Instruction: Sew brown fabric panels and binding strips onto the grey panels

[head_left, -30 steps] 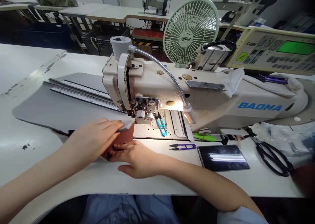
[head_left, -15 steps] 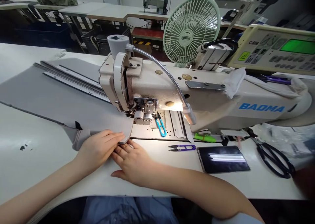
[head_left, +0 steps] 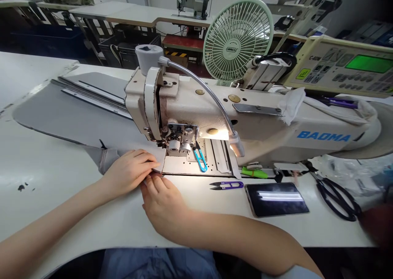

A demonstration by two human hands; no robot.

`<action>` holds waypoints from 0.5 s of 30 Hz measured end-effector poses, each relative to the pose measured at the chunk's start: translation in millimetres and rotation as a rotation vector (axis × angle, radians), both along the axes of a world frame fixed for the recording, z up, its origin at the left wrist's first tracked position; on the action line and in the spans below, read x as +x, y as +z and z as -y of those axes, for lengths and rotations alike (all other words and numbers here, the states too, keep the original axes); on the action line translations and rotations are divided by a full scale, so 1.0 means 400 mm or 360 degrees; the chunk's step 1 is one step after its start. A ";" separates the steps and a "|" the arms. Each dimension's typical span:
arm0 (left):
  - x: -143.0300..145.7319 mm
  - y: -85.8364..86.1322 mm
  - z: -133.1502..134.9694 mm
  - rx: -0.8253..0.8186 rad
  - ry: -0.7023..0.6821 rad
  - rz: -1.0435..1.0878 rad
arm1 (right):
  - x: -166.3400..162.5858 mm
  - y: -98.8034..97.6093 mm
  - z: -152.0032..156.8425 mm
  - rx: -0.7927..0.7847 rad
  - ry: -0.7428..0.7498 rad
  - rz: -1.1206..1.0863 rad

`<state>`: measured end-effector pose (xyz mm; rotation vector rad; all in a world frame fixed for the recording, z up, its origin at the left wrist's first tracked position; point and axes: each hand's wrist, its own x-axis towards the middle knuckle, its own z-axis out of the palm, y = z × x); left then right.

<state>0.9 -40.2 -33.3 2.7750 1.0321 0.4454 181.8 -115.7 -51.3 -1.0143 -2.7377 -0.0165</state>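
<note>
The panel point(head_left: 86, 123) has shifted right; left hand point(head_left: 130, 170) presses its edge beside right hand point(head_left: 162, 201), grips' closure unclear; seemingly aligning, next wanting steadiness.

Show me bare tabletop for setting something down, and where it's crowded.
Free: white tabletop between gray panel and left forearm; also between it and the right forearm. Crowded: beyond that, around purple snips, phone, black scissors.

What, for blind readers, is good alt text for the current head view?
A person's left hand and right hand touch the edge of a gray panel at a BAOMA sewing machine; blue snips, purple snips and a phone lie nearby.
</note>
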 end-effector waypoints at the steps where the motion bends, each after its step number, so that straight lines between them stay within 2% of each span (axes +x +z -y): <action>1: 0.001 0.003 -0.005 -0.0051 -0.0025 0.0014 | -0.004 0.000 0.003 0.0019 -0.0002 0.0002; 4: 0.003 0.008 -0.020 -0.0179 -0.0089 0.0071 | -0.009 -0.008 0.002 0.0086 0.0004 -0.0034; 8: 0.001 0.000 -0.044 -0.0205 -0.0135 0.0080 | -0.011 -0.030 0.003 0.0176 -0.0017 0.0035; 11: -0.004 -0.009 -0.065 -0.0204 -0.0161 0.0065 | -0.017 -0.035 0.003 0.0144 -0.0031 0.0106; 15: -0.006 -0.010 -0.091 -0.0184 -0.0199 0.0027 | -0.021 -0.018 -0.014 0.0067 -0.0059 0.0166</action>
